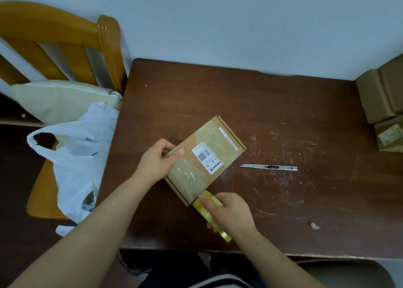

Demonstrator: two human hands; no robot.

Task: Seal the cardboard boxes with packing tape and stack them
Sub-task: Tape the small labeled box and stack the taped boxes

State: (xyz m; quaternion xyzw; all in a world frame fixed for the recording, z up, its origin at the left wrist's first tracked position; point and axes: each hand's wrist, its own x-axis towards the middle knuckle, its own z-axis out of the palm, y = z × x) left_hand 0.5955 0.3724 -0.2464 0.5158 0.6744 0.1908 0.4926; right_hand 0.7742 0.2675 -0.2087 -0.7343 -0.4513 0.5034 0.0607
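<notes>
The tape roll point(201, 210) is pinched in the grip of the right hand point(231, 213) at the near end of the cardboard box point(205, 161). The box's left edge is clasped by the left hand point(156, 163), thumb on top. The box is laid askew toward the table's point(239, 104) front left, with clear tape across its lid. A utility knife point(269, 167) is seen just right of it, and open scratched wood beyond. Stacked boxes point(383, 104) are set at the right edge. The far edge is closed by a wall point(239, 26), the left by a chair point(65, 37).
</notes>
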